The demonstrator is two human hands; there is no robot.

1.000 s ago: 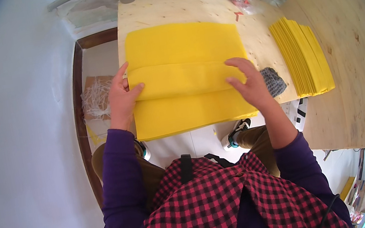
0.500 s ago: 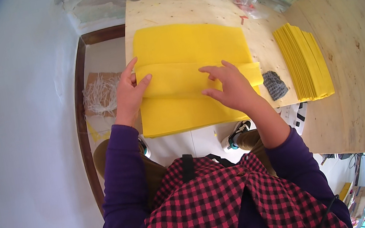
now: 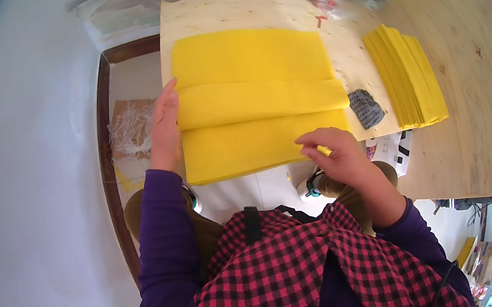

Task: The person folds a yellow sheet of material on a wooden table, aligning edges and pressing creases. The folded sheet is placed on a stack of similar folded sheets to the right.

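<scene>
A pile of flat yellow fabric sheets [image 3: 257, 141] lies on the wooden table in front of me. Across its middle runs a folded yellow band [image 3: 259, 100], whose right end sticks out slightly past the pile. My left hand [image 3: 164, 128] is upright along the pile's left edge with its fingers stretched out, holding nothing. Over the near right corner hovers my right hand [image 3: 339, 151], its fingers loosely bent and the thumb apart from the index finger. I see nothing gripped in it; its outer fingers are partly hidden.
At the right stands a thick stack of folded yellow fabric [image 3: 405, 76], with a grey patterned cloth [image 3: 367, 108] beside it. A wooden panel [image 3: 469, 75] rises beyond. White string scraps [image 3: 130, 131] lie at the left near the wall. A clear plastic bag [image 3: 325, 3] is at the back.
My right hand has drawn back from the folded band toward the near right corner. My left hand's thumb has come off the band, and the hand has straightened along the left edge.
</scene>
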